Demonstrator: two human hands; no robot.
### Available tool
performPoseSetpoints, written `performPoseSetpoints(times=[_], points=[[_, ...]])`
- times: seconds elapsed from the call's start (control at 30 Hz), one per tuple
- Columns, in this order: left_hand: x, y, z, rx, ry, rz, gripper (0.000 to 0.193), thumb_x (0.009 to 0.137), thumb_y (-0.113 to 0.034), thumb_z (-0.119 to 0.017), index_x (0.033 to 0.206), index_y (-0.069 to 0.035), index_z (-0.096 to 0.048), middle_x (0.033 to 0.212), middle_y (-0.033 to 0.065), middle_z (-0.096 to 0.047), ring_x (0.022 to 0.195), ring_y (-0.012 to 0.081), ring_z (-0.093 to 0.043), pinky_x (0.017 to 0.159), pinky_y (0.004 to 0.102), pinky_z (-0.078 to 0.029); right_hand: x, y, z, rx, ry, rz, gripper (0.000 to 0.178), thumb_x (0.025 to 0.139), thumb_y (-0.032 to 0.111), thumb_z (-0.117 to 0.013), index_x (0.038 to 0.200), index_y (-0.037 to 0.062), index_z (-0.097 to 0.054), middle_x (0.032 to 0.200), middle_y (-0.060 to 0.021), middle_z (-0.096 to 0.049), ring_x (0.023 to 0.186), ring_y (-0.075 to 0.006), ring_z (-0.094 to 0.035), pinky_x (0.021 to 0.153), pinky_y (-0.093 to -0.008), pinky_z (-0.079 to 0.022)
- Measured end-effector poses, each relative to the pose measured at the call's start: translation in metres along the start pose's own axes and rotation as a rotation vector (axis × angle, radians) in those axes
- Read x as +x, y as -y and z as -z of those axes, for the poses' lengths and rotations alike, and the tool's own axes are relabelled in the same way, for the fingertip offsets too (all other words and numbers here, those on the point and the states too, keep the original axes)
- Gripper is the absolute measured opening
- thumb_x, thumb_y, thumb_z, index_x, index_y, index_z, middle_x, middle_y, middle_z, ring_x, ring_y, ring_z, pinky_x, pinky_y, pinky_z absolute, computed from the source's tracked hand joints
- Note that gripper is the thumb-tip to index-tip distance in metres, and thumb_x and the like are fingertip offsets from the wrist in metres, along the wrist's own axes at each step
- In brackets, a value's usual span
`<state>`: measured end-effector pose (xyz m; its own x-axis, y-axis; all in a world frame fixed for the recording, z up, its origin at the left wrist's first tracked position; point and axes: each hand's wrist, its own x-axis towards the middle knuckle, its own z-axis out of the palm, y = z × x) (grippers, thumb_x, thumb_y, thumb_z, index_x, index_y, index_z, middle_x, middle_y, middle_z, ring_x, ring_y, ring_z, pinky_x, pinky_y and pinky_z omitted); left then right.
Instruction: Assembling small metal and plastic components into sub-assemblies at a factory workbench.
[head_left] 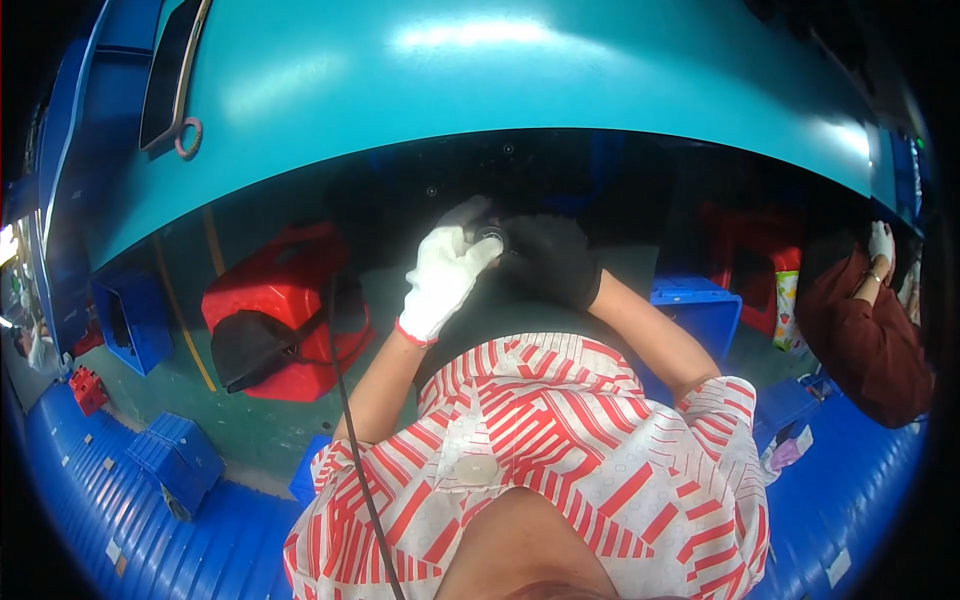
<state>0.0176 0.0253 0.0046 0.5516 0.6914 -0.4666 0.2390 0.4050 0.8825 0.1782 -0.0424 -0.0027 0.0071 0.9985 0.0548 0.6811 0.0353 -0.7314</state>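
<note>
Round part [501, 236], small: twelve o'clock from centre. My left hand [446, 265], at its nine: fingers pinched round it, presumably for steadiness. My right hand [556, 262], at its three: grip, cannot tell.

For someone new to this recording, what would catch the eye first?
Probably the bright teal tabletop sweeping across the upper part of the view. Near the middle, the white-gloved left hand, pinching a small round piece, stands out beside the dark-gloved right hand. Left of them, a red stool with a black item against it stands on the green floor.
</note>
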Motion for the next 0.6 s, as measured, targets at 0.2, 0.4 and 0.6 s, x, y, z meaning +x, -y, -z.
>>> performPoseSetpoints(times=[0.2, 0.4, 0.6], points=[[0.007, 0.000, 0.009, -0.087, 0.118, 0.012, 0.050, 0.082, -0.004, -0.062, 0.127, 0.011, -0.043, 0.080, 0.0099, -0.064, 0.071, 0.0121, -0.059, 0.067, 0.0237, -0.047, 0.006, -0.002, 0.011, 0.200, 0.251, -0.063, 0.038, 0.076, 0.030, -0.070, 0.107, 0.0111, -0.062, 0.090, -0.0120, -0.067, 0.080, -0.0295, -0.065, 0.069, -0.0372, -0.051], [0.000, 0.004, -0.012, -0.309, -0.077, -0.003, 0.046, 0.082, -0.003, -0.062, 0.123, 0.011, -0.046, 0.074, 0.0079, -0.062, 0.067, 0.0100, -0.057, 0.063, 0.0207, -0.045, 0.007, 0.001, 0.010, 0.105, 0.156, -0.103, 0.041, 0.076, 0.030, -0.070, 0.111, 0.0102, -0.060, 0.092, -0.0124, -0.067, 0.081, -0.0296, -0.065, 0.069, -0.0362, -0.051], [-0.004, 0.011, -0.008, -0.044, -0.143, -0.071, 0.029, 0.080, -0.005, -0.066, 0.104, 0.008, -0.059, 0.072, 0.0081, -0.063, 0.063, 0.0099, -0.057, 0.059, 0.0224, -0.044, 0.004, -0.003, 0.005, -0.001, 0.078, 0.051, 0.036, 0.073, 0.029, -0.073, 0.102, 0.0105, -0.065, 0.084, -0.0101, -0.067, 0.072, -0.0265, -0.066, 0.060, -0.0353, -0.051]])
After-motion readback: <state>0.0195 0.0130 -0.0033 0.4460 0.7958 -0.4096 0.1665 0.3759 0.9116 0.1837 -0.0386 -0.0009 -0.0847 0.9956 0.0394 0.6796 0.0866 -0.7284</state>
